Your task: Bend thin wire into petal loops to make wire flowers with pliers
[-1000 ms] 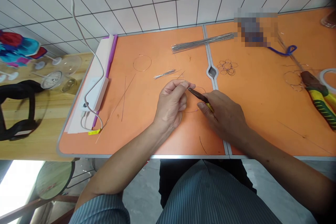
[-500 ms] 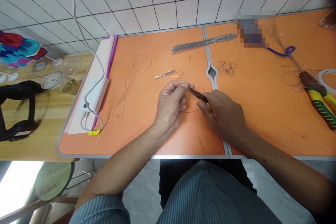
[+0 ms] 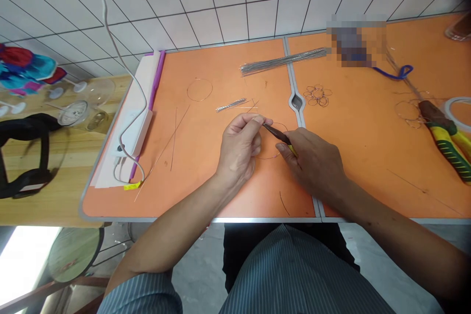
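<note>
My left hand (image 3: 241,147) is closed in a pinch on a thin wire loop (image 3: 274,156) over the middle of the orange table (image 3: 206,191). My right hand (image 3: 312,162) is wrapped round small dark pliers (image 3: 276,132) with a yellow handle. The plier tips touch the wire right at my left fingertips. The loop curves down between both hands, just above the table.
A bundle of straight wires (image 3: 283,60) lies at the back, a short bundle (image 3: 231,104) and a wire ring (image 3: 199,90) nearer. A wire flower (image 3: 318,94) and yellow-green pliers (image 3: 447,140) lie right. A white power strip (image 3: 134,130) sits left, glasses (image 3: 79,108) beyond it.
</note>
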Action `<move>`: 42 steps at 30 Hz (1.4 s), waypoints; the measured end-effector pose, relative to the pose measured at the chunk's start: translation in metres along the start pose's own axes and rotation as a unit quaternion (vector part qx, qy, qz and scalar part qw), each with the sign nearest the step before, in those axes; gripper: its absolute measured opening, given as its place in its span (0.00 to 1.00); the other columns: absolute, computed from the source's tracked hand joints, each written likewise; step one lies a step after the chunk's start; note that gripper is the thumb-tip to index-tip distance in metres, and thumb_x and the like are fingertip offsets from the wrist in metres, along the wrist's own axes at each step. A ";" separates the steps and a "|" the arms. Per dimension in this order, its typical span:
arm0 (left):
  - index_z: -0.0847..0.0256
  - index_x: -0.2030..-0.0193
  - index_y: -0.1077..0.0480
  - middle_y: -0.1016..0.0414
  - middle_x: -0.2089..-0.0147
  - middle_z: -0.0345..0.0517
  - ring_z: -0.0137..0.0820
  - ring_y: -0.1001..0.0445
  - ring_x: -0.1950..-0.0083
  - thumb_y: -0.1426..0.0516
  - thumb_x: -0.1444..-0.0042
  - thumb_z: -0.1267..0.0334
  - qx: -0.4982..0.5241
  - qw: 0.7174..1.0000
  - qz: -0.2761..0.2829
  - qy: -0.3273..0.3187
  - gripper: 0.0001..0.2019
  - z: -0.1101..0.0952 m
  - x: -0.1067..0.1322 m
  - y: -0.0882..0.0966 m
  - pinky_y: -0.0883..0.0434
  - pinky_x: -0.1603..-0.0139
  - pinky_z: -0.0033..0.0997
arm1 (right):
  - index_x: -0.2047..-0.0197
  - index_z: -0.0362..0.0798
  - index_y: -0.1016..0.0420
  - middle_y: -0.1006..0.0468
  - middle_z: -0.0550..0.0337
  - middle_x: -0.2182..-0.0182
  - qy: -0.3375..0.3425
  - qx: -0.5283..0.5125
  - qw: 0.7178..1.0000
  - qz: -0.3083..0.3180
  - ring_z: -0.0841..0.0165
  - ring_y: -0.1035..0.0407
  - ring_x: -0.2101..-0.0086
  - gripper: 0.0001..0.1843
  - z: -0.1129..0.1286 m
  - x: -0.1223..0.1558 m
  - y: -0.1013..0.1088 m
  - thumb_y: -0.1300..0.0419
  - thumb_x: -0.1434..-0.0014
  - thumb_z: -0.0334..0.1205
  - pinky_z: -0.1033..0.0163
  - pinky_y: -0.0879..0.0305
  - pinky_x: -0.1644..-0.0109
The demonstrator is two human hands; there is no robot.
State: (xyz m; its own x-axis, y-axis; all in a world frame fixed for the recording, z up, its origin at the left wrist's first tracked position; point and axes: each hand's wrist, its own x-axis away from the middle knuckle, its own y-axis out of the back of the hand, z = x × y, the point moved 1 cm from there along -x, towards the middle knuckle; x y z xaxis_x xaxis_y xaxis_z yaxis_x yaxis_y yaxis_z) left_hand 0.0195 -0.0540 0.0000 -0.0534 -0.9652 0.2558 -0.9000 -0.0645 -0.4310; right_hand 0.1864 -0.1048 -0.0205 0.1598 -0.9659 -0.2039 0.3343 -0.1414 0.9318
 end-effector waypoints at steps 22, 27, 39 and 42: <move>0.59 0.66 0.26 0.17 0.60 0.40 0.17 0.50 0.79 0.32 0.41 0.63 -0.016 1.000 0.001 0.002 0.08 -0.002 -0.008 0.008 0.54 0.80 0.26 | 0.52 0.51 0.22 0.17 0.52 0.58 0.030 -0.161 0.986 0.038 0.58 0.24 0.59 0.13 -0.011 0.006 0.014 0.44 0.21 0.48 0.56 0.35 0.61; 0.60 0.67 0.26 0.21 0.64 0.39 0.17 0.49 0.79 0.31 0.42 0.64 -0.025 0.999 0.033 0.030 0.08 -0.003 -0.007 0.008 0.55 0.80 0.25 | 0.53 0.54 0.17 0.16 0.55 0.62 -0.026 -0.256 0.966 -0.014 0.57 0.24 0.63 0.11 -0.013 -0.010 0.051 0.38 0.25 0.50 0.54 0.32 0.59; 0.64 0.71 0.23 0.23 0.70 0.41 0.15 0.47 0.81 0.31 0.46 0.69 -0.074 0.984 0.101 0.126 0.06 -0.001 -0.003 0.000 0.53 0.81 0.23 | 0.62 0.50 0.21 0.26 0.64 0.72 -0.040 -0.442 0.894 0.062 0.66 0.32 0.68 0.09 -0.016 -0.063 0.029 0.32 0.34 0.46 0.58 0.38 0.62; 0.64 0.70 0.22 0.23 0.70 0.42 0.15 0.48 0.81 0.31 0.46 0.68 -0.059 0.983 0.110 0.136 0.06 0.001 -0.005 0.001 0.55 0.81 0.23 | 0.63 0.51 0.22 0.26 0.65 0.72 -0.050 -0.465 0.881 0.067 0.67 0.33 0.70 0.08 -0.018 -0.061 0.026 0.33 0.34 0.45 0.58 0.38 0.63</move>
State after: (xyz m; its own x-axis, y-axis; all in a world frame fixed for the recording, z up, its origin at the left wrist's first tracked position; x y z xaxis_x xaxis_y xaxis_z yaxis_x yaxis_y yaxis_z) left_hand 0.0191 -0.0500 -0.0026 -0.3521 -0.8477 0.3968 -0.8964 0.1835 -0.4035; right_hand 0.2026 -0.0457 0.0108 0.1889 -0.9812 -0.0389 0.9427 0.1701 0.2871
